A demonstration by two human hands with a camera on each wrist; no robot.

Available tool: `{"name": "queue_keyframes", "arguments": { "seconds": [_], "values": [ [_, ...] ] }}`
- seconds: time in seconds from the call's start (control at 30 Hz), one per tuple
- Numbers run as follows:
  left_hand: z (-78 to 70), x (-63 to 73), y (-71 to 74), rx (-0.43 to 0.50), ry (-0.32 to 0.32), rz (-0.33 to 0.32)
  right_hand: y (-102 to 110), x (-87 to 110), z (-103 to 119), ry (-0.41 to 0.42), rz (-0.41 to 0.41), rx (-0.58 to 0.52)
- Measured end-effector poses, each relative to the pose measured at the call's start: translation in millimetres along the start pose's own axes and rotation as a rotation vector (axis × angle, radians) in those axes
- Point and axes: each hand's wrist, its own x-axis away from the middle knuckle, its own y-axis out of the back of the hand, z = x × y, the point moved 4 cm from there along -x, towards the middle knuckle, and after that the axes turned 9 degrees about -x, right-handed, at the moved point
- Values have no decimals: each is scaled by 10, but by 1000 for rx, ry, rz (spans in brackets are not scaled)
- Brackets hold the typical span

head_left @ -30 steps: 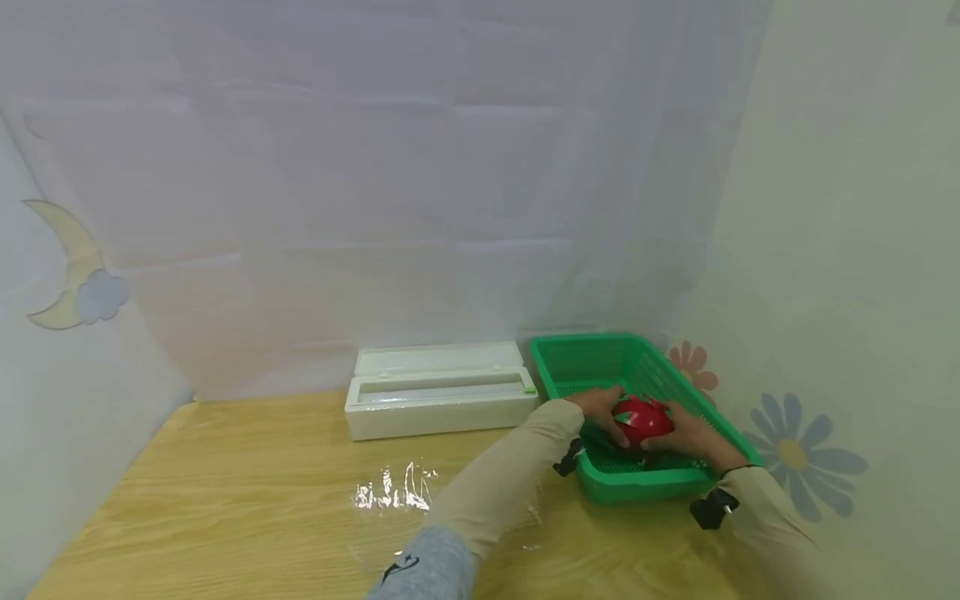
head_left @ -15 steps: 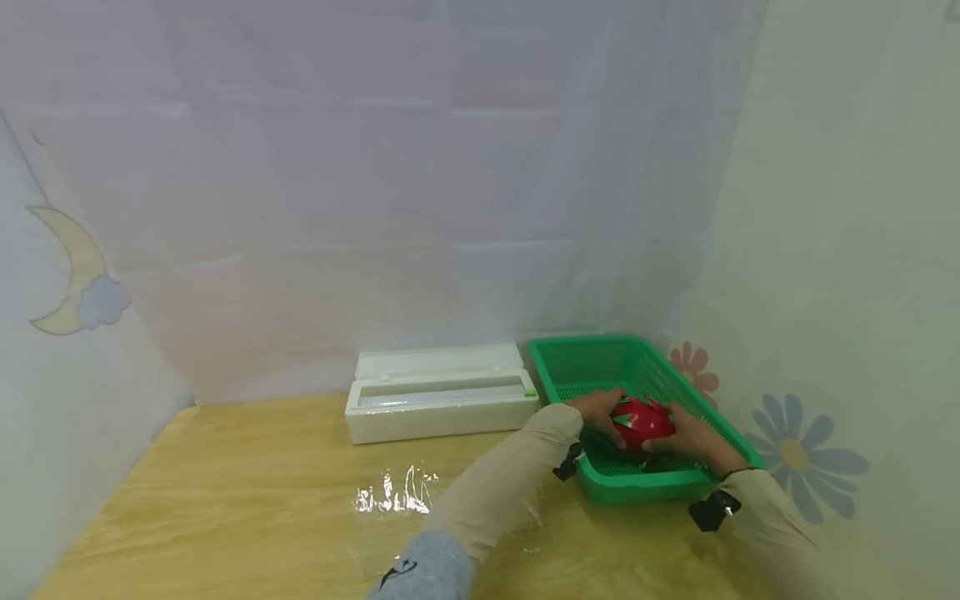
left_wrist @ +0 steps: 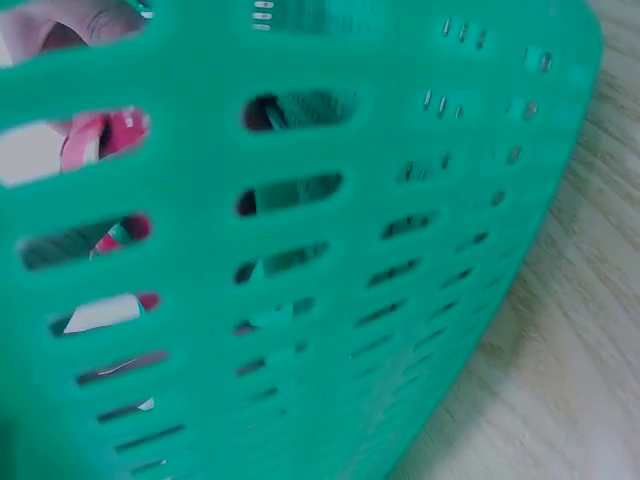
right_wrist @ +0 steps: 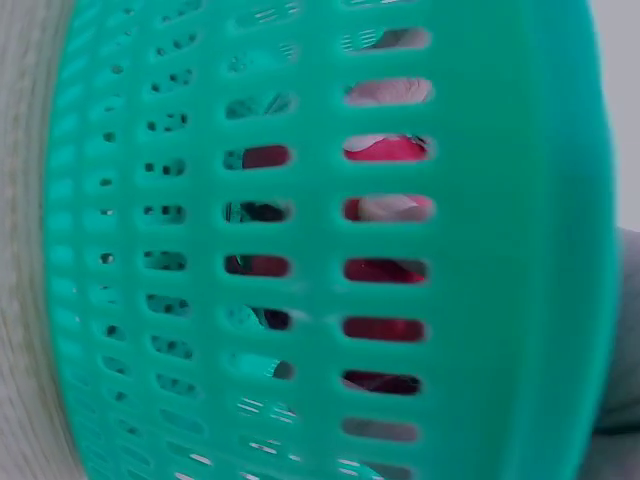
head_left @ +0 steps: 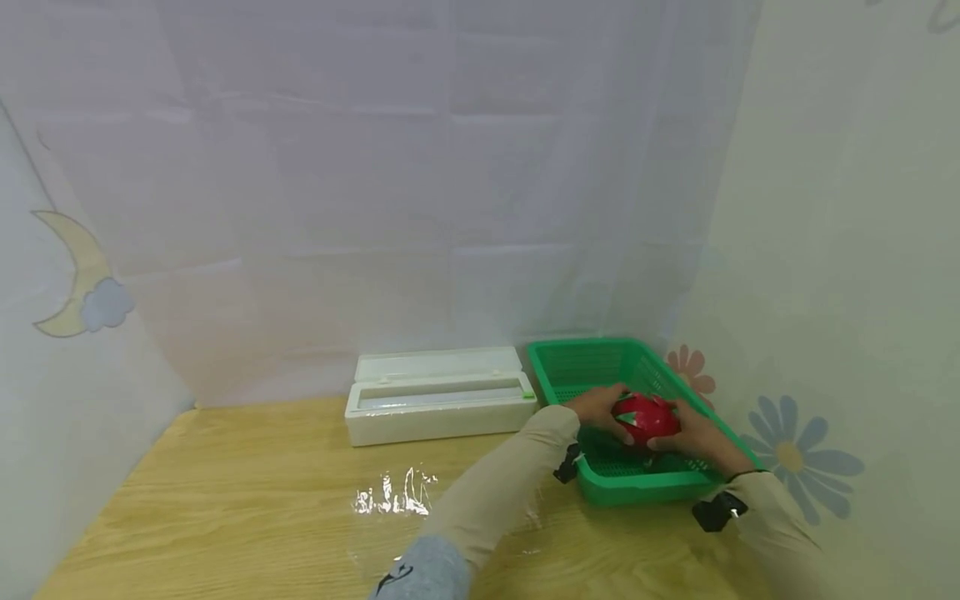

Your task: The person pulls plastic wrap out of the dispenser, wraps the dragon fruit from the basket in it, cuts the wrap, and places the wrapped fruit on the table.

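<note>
A red dragon fruit [head_left: 648, 418] with green-tipped scales is in the green plastic basket [head_left: 637, 482]. My left hand [head_left: 598, 410] grips its left side, thumb toward me and fingers behind. My right hand [head_left: 699, 435] holds the other side with curled fingers. Both wrist views look through the slotted basket wall. Through the left slots, bits of the red fruit [left_wrist: 125, 130] and part of my hand [left_wrist: 100, 18] show. On the right side, red fruit skin [right_wrist: 385, 329] fills several slots. I cannot tell whether the fruit touches the basket floor.
Left of the basket stands a white cling film box [head_left: 442, 423], lid raised, a roll inside. A sheet of clear film [head_left: 397, 500] lies on the wooden table [head_left: 247, 492], glinting, partly under my left forearm. A wall rises behind the box, another beside the basket.
The dragon fruit has turned slightly between my hands and shifted a little to the right, with less green showing. Both hands keep their hold.
</note>
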Motion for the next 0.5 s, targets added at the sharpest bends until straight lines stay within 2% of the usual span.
{"name": "queue_keyframes", "arguments": {
  "seconds": [0.07, 0.3, 0.5],
  "values": [
    [-2, -10, 17, -38, -17, -32, 26, 12, 23, 32, -6, -11],
    [-46, 12, 155, -170, -29, -127, 173, 76, 139, 70, -55, 78],
    [-72, 23, 217, -164, -66, -168, 233, 126, 212, 95, -71, 85]
  ]
}}
